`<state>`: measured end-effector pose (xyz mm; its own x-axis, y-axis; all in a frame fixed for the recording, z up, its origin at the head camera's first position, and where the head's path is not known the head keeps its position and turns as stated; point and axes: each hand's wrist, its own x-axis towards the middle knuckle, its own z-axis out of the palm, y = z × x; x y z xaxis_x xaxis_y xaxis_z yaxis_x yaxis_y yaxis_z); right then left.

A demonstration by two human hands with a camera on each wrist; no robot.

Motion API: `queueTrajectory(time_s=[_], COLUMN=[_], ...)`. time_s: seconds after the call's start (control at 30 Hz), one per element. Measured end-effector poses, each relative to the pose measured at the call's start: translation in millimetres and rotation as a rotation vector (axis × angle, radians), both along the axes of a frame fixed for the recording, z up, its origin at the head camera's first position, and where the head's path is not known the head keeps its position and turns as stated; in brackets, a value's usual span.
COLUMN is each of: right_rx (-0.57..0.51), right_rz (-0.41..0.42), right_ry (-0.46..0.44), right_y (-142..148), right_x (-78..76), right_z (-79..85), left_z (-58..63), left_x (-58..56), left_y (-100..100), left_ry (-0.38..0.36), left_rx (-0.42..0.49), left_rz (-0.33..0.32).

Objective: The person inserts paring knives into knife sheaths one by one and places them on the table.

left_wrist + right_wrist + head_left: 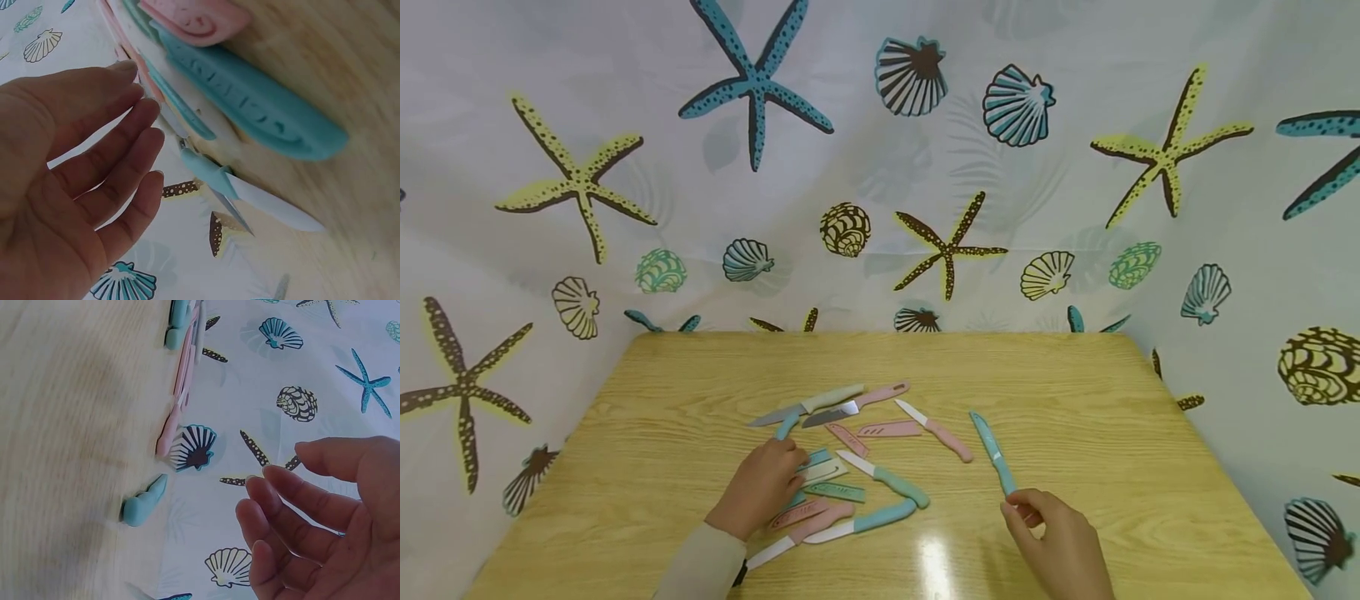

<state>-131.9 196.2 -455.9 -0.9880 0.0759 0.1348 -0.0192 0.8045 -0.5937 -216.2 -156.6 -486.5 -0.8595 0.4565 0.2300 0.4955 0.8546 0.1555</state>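
Observation:
My left hand [760,487] hovers over the cluster of knives and sheaths, its fingers loosely bent and holding nothing in the left wrist view. Nearest to it are a blue sheath [256,103], a pink sheath [200,19] and a blue-handled knife [269,200] with a white blade. My right hand [1052,533] is at the handle end of a blue knife [1004,478], whose blade is covered by a blue sheath [982,429]. In the right wrist view that hand's fingers are apart from the knife, thumb separated, with nothing between them.
Pink knives [951,440], a green-handled knife [901,485], another blue knife [883,517] and a cream-handled knife [835,398] lie bare on the wooden table [1075,392]. Pink sheaths [891,429] and a green sheath [837,492] lie among them. A patterned cloth [850,167] hangs behind.

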Motion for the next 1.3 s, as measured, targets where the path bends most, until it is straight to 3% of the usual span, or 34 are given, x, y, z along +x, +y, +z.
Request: queueTrajectory(time_s=[0.2,0.37,0.53,0.8,1.1,1.3], right_rx=[-0.019,-0.025,-0.018,-0.018,-0.043,-0.030], right_rz=[-0.004,0.008,0.003,0.028,0.021,0.027], right_ry=[-0.037,-0.086,-0.102,-0.099,-0.127,-0.119], right_y=[0,1,2,3,4,6], right_x=[9.8,13.7,16.1,19.1,20.9,22.4], right_z=[4.5,1.2,-3.8,-11.2,-14.0,-16.2], left_z=[-4.3,-7.8,-12.7,-13.6,-18.4,-19.8], left_x=[-2.5,-2.2,-3.6,-5.4,-6.8,-7.1], left_y=[0,1,3,8,7,7], left_ry=[-0.061,-0.057,-0.063,-0.141,-0.046,0.031], left_rx=[-0.013,-0.029,-0.048,-0.027,-0.111,-0.163], left_rz=[0.018,0.020,0.029,0.044,-0.030,-0.040])
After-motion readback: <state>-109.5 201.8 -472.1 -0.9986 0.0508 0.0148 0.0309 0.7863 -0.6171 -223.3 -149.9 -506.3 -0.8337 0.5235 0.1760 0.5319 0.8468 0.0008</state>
